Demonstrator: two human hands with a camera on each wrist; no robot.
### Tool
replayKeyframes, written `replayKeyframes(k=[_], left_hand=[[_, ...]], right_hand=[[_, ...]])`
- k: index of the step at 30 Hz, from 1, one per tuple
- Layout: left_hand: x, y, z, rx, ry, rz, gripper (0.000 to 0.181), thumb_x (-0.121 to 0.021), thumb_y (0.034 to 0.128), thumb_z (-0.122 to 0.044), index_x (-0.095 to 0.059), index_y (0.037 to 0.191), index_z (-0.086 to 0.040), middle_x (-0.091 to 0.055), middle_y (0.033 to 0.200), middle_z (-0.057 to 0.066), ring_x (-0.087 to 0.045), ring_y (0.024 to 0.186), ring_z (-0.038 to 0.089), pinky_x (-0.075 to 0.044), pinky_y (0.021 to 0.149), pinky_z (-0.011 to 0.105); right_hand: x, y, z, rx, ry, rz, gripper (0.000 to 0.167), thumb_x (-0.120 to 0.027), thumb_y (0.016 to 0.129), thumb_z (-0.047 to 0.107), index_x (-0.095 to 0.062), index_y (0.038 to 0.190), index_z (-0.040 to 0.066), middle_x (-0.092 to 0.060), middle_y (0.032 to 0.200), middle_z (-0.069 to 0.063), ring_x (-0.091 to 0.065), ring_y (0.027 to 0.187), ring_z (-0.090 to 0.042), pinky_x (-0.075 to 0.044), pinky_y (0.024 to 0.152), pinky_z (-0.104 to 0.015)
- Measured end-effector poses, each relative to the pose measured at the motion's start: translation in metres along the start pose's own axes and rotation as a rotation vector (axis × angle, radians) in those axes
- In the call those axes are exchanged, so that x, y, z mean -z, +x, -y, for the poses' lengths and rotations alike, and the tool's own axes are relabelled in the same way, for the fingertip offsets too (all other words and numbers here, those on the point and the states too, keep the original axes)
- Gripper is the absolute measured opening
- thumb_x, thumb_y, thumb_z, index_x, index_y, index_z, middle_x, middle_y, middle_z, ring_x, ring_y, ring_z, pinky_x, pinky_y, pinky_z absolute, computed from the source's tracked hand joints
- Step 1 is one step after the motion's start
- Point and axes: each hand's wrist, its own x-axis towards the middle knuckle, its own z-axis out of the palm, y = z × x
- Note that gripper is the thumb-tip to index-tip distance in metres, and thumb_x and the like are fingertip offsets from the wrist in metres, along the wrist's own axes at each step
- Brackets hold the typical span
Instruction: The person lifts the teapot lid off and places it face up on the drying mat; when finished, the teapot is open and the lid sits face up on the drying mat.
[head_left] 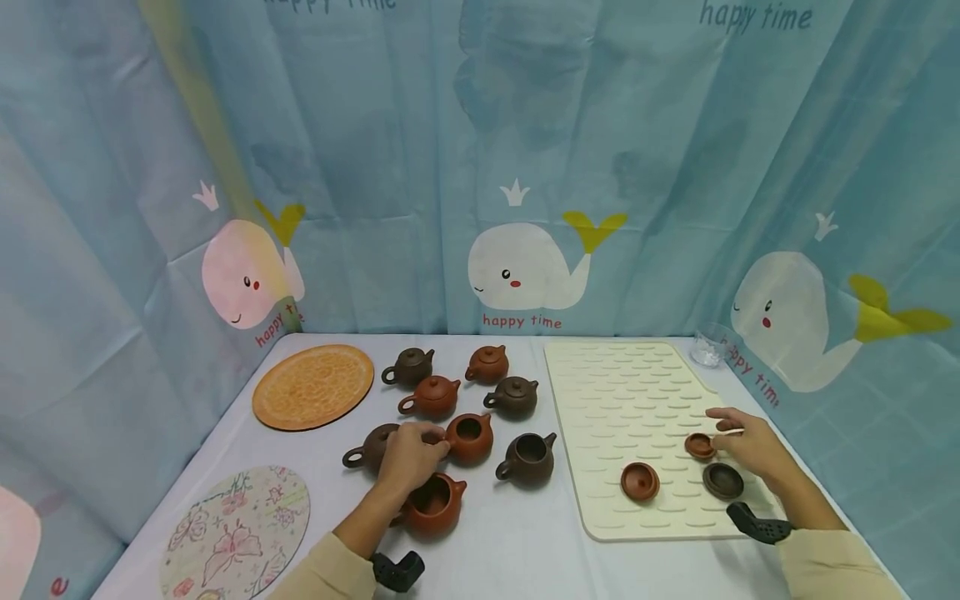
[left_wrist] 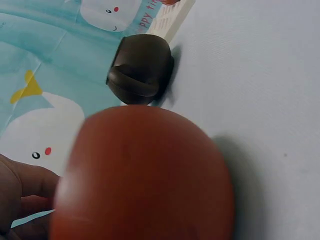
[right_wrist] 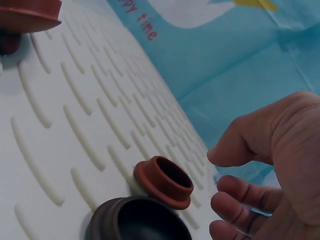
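Note:
My left hand pinches the handle side of a lidless reddish-brown teapot; its fingertips are partly hidden. Under that wrist stands another lidless reddish teapot, large in the left wrist view. A dark teapot sits partly behind the hand, and a lidless dark teapot stands to the right. Over the cream mat, my right hand is held with fingers loosely bent, apart from a small reddish lid. A dark lid and another reddish lid lie upturned on the mat.
Several lidded teapots, among them a reddish one and a dark one, stand farther back. At the left lie an orange round mat and a butterfly-patterned round mat. A clear cup stands beyond the cream mat, near the curtain.

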Motion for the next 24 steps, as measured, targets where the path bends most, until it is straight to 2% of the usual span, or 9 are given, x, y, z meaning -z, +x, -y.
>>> replayKeyframes(k=[4, 9, 15, 20, 24], left_hand=[[0.007, -0.001, -0.006, -0.027, -0.004, -0.02, 0.015, -0.075, 0.0831, -0.015, -0.075, 0.097, -0.009, -0.068, 0.081, -0.003, -0.06, 0.076, 0.015, -0.048, 0.074, 0.042], [0.018, -0.002, -0.012, -0.036, -0.006, -0.047, 0.018, -0.075, 0.0817, -0.016, -0.074, 0.099, -0.011, -0.069, 0.087, -0.003, -0.061, 0.078, 0.014, -0.048, 0.068, 0.035], [0.033, -0.003, -0.022, -0.098, -0.04, -0.085, 0.02, -0.077, 0.0811, -0.013, -0.074, 0.101, -0.011, -0.07, 0.09, -0.002, -0.065, 0.083, 0.017, -0.052, 0.069, 0.035], [0.044, -0.007, -0.028, -0.127, -0.088, -0.105, 0.023, -0.076, 0.0826, -0.012, -0.073, 0.105, -0.008, -0.071, 0.092, 0.001, -0.066, 0.088, 0.021, -0.053, 0.074, 0.039], [0.052, -0.011, -0.029, -0.147, -0.094, -0.126, 0.025, -0.077, 0.0825, -0.014, -0.073, 0.107, -0.008, -0.071, 0.092, 0.001, -0.066, 0.088, 0.021, -0.052, 0.076, 0.041]], right_hand=[[0.004, 0.001, 0.006, 0.017, 0.0, -0.016, 0.052, -0.065, 0.087, 0.007, -0.047, 0.134, -0.009, -0.05, 0.117, -0.032, -0.057, 0.095, -0.039, -0.049, 0.07, -0.041], [0.006, 0.0, 0.017, 0.05, 0.015, -0.035, 0.052, -0.067, 0.089, 0.012, -0.048, 0.133, -0.008, -0.052, 0.116, -0.03, -0.057, 0.092, -0.032, -0.047, 0.068, -0.038], [0.009, -0.002, 0.035, 0.099, 0.006, -0.069, 0.052, -0.068, 0.091, 0.02, -0.05, 0.132, -0.006, -0.054, 0.113, -0.026, -0.058, 0.088, -0.026, -0.047, 0.067, -0.038], [0.012, -0.003, 0.05, 0.111, 0.021, -0.061, 0.055, -0.068, 0.091, 0.027, -0.05, 0.134, -0.003, -0.054, 0.116, -0.024, -0.058, 0.091, -0.024, -0.047, 0.069, -0.039], [0.013, -0.005, 0.062, 0.147, 0.044, -0.054, 0.055, -0.068, 0.092, 0.027, -0.05, 0.135, -0.002, -0.054, 0.116, -0.022, -0.058, 0.09, -0.018, -0.047, 0.071, -0.036]])
